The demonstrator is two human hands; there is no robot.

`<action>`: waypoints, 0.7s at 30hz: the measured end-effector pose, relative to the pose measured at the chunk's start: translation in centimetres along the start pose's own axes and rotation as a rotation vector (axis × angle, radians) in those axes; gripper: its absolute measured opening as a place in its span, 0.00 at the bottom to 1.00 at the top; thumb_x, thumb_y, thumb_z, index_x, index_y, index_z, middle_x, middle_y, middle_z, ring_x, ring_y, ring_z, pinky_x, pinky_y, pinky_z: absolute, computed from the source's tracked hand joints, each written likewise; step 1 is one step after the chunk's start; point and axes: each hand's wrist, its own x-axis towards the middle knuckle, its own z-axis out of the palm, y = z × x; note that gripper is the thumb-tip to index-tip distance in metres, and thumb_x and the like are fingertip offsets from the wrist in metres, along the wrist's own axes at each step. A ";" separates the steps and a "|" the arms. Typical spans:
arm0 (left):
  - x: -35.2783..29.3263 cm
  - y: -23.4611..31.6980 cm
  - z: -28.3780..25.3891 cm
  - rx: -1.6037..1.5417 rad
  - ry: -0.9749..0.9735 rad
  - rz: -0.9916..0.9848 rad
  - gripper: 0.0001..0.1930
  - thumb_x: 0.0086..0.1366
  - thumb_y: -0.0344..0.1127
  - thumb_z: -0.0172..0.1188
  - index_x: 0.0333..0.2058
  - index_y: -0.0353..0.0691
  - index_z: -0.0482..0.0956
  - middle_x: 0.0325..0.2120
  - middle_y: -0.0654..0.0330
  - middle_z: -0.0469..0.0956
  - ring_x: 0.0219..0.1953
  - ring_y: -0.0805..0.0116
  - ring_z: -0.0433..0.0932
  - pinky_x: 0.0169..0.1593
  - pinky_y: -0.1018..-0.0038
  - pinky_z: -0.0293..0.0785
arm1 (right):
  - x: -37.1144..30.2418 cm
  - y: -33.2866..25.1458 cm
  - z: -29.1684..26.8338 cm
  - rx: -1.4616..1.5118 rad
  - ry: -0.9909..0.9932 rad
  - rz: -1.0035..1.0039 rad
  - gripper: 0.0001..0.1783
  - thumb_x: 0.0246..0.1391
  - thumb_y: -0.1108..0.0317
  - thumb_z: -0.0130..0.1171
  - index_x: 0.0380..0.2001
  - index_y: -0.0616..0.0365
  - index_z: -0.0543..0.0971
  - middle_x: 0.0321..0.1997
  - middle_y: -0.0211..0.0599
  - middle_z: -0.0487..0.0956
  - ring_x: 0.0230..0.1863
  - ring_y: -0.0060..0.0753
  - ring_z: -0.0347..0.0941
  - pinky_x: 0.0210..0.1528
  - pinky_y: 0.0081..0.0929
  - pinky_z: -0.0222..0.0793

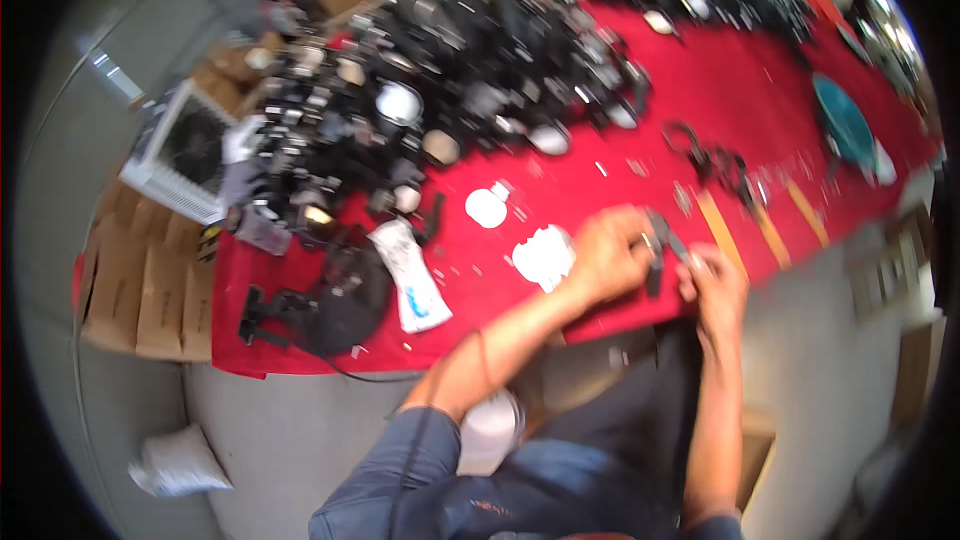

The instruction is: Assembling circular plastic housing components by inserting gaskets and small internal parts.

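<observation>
Pinching dark strappy piece [655, 275] in left hand [610, 258] and right hand [717, 285], snug grip. Probably mid-job, with black pile [470, 50] remaining on counter [720, 70].

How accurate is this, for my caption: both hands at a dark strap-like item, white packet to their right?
Wrong side: the head view shows the left hand and right hand at a dark strap-like item, the white packet to their left.

Your left grip [612, 258] and right grip [716, 288] held a small dark item [656, 275] between them at the red-covered bench's [745, 70] near edge. White pieces [543, 256] lay beside your left grip; a blurred black heap [470, 50] spread beyond.
</observation>
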 end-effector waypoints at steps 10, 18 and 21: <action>0.6 0.4 -1.1 0.128 -0.114 -0.136 0.19 0.59 0.31 0.70 0.50 0.32 0.89 0.54 0.42 0.86 0.62 0.48 0.82 0.68 0.61 0.76 | 0.2 0.7 3.7 0.173 0.034 0.054 0.11 0.72 0.65 0.64 0.46 0.63 0.81 0.34 0.27 0.80 0.28 0.14 0.70 0.26 0.15 0.64; 0.5 0.9 -1.2 0.170 -0.141 -0.152 0.19 0.59 0.31 0.71 0.50 0.34 0.90 0.54 0.42 0.86 0.61 0.47 0.83 0.67 0.61 0.77 | 1.1 1.5 4.9 0.196 0.073 0.069 0.11 0.70 0.62 0.66 0.42 0.61 0.82 0.33 0.23 0.78 0.28 0.11 0.67 0.25 0.13 0.61; 0.4 0.9 -1.4 0.179 -0.144 -0.160 0.19 0.60 0.32 0.71 0.50 0.34 0.90 0.54 0.42 0.86 0.61 0.48 0.83 0.67 0.61 0.77 | 1.4 1.6 5.5 0.189 0.111 0.059 0.12 0.70 0.61 0.67 0.40 0.61 0.83 0.31 0.22 0.79 0.28 0.10 0.67 0.27 0.14 0.61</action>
